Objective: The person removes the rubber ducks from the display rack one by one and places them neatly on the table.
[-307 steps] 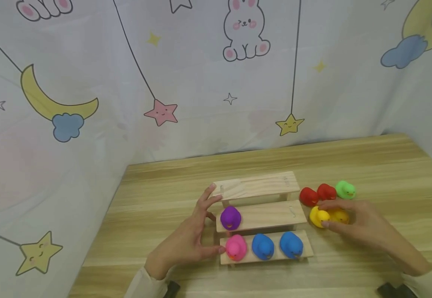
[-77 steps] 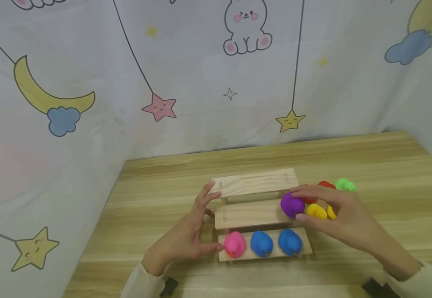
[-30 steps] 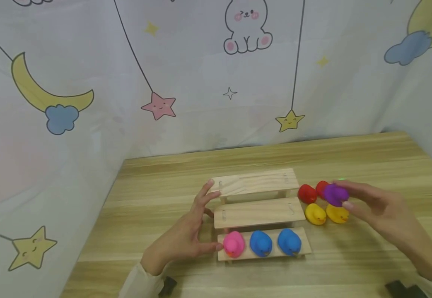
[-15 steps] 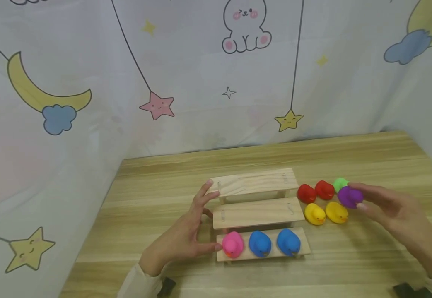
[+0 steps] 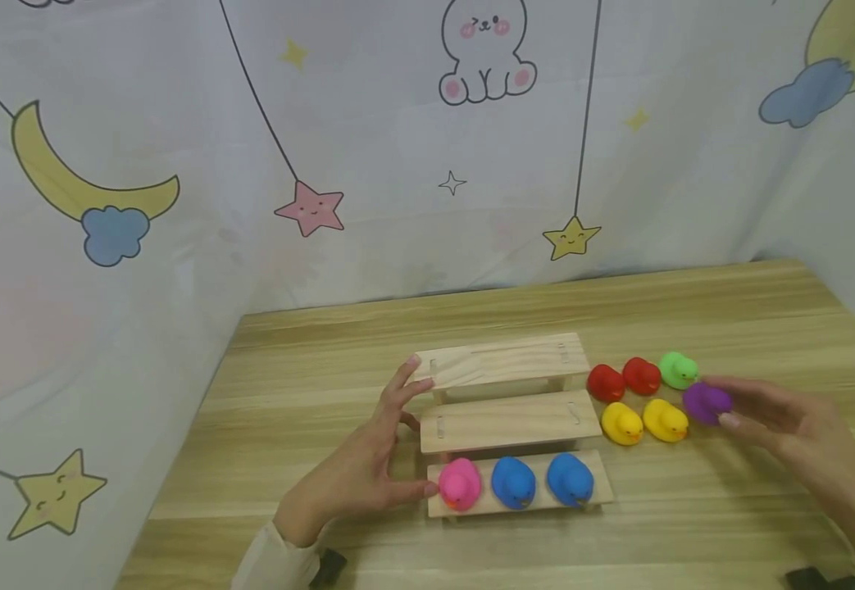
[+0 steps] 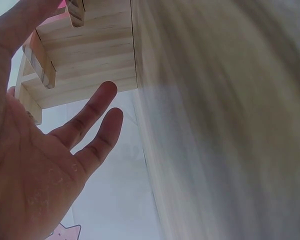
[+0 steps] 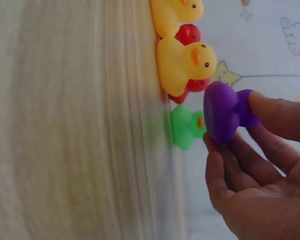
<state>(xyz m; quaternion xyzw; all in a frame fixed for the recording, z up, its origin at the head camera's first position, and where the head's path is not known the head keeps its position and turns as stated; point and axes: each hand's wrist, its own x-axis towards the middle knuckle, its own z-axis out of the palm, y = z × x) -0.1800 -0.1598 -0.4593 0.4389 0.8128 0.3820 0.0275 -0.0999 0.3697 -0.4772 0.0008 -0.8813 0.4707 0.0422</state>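
Note:
My right hand (image 5: 796, 430) pinches a purple rubber duck (image 5: 706, 402) between thumb and fingers. The right wrist view shows this duck (image 7: 222, 112) raised off the tabletop, its base turned toward the green duck (image 7: 185, 127). At the left end of a three-step wooden stand (image 5: 508, 422), my left hand (image 5: 357, 471) is spread, fingers extended. Its index fingertip meets the top step, while its thumb reaches the bottom step beside a pink rubber duck (image 5: 460, 484). Two blue ducks (image 5: 513, 483) share that bottom step; the upper two steps are bare.
Right of the stand, two red ducks (image 5: 642, 376) and a green duck (image 5: 679, 370) form a back row. Two yellow ducks (image 5: 666, 421) sit in front of them. A printed cloth (image 5: 397, 164) hangs behind the wooden table (image 5: 324, 344).
The purple duck has left the middle step; my right hand has carried it rightward over the other ducks, now lower, right of the yellow ones. My left hand stays at the stand.

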